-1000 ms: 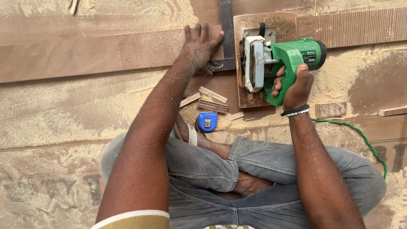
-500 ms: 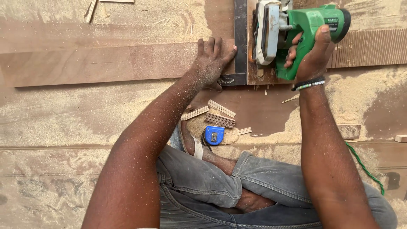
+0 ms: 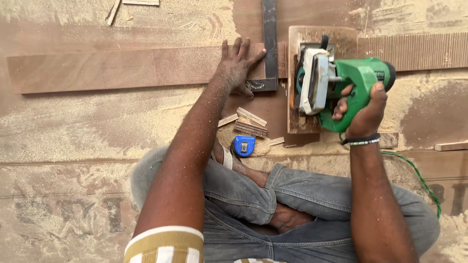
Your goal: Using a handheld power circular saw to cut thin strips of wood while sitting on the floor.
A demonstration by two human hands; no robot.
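My left hand [image 3: 237,65] presses flat, fingers spread, on a long brown wooden board [image 3: 112,68] and on the corner of a dark metal square [image 3: 269,44] laid across it. My right hand [image 3: 363,109] is closed around the handle of a green circular saw [image 3: 336,83]. The saw rests on its wooden base plate [image 3: 297,117] just right of the square's blade, on the board's right part. A ribbed strip of the board [image 3: 414,51] runs on to the right.
A blue tape measure [image 3: 243,145] and several small wood offcuts [image 3: 249,122] lie by my crossed legs. The saw's green cord [image 3: 419,178] trails right. Sawdust covers the floor. Loose wood pieces lie at top left [image 3: 139,4] and far right [image 3: 451,145].
The saw has slid back toward me along the square after being pushed farther away half a second ago. My left hand has stayed pressed on the board and square.
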